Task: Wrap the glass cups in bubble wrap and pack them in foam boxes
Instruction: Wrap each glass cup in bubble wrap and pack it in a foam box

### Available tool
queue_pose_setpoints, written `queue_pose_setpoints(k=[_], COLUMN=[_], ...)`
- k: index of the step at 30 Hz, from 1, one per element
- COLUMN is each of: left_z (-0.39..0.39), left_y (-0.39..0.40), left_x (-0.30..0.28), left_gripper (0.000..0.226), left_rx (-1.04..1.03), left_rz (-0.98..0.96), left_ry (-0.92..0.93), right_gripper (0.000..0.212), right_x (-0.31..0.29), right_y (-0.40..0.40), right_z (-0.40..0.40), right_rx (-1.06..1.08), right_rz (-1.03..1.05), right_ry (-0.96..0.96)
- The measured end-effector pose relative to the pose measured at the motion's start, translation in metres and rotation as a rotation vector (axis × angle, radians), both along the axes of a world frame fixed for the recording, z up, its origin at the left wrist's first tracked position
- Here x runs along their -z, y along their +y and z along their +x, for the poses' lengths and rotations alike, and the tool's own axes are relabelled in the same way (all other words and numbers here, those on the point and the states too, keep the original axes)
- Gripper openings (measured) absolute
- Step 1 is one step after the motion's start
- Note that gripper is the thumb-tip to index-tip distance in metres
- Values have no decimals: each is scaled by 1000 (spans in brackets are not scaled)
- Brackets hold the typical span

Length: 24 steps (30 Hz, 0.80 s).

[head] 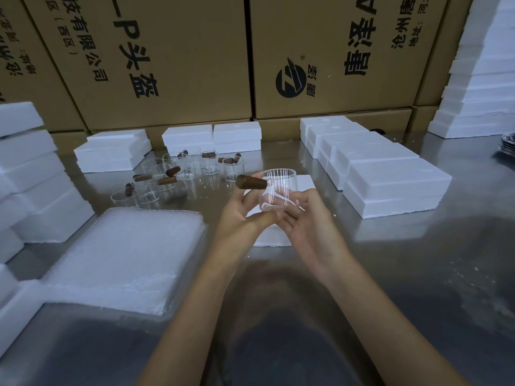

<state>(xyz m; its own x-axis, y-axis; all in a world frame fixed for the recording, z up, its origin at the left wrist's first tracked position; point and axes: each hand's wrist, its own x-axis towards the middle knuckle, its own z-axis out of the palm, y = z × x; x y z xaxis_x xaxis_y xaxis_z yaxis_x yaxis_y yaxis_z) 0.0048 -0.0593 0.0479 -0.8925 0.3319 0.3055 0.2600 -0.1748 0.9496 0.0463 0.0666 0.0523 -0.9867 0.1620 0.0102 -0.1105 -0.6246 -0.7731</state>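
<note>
In the middle of the frame I hold one glass cup [278,190] above the metal table [418,260], with both my hands. My right hand [309,218] is under and beside the cup; its fingers are curled around the lower part of the glass. My left hand [245,215] is at the left side of the cup; its thumb lies toward the base of the glass and its fingers reach up to the brown wooden handle [251,182], which points to the left from the cup's wall. The cup is upright, a little tilted, and has fine vertical lines on its side.

Behind my hands, partly hidden, a flat white foam piece [303,181] lies on the table. In the lower left a stack of bubble wrap sheets [125,257] lies flat. Above it, toward the centre left, the other glass cups [178,174] stand close together, each with a brown handle. White foam boxes [390,185] are stacked at the right of the cup, more at the far left edge and in the upper right corner, and a few low ones behind the group of cups. Large cardboard cartons [195,65] with black printed characters fill the top of the frame.
</note>
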Motion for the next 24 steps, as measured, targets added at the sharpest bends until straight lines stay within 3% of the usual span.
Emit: queue_pose_setpoints(k=[4,8,12,19,24], left_z=[-1,-4,-3,-2,1], left_y=[1,-1,-1,-3,0], left_x=[0,1,4,7,9], left_gripper=[53,56,63,70,68], left_rx=[-125,-246,-389,-505,-505], left_rz=[-41,-103,-243,-500,-607], left_ry=[98,182,272,608,785], right_gripper=[27,28,39,13,15], right_x=[-3,-3,-3,-5,-2], right_y=[-1,0,1,13,21], right_z=[-1,4,8,3,1], right_rx=[130,372,344,535,440], right_rz=[118,492,705,608,571], right_ry=[-56,12,127,49,14])
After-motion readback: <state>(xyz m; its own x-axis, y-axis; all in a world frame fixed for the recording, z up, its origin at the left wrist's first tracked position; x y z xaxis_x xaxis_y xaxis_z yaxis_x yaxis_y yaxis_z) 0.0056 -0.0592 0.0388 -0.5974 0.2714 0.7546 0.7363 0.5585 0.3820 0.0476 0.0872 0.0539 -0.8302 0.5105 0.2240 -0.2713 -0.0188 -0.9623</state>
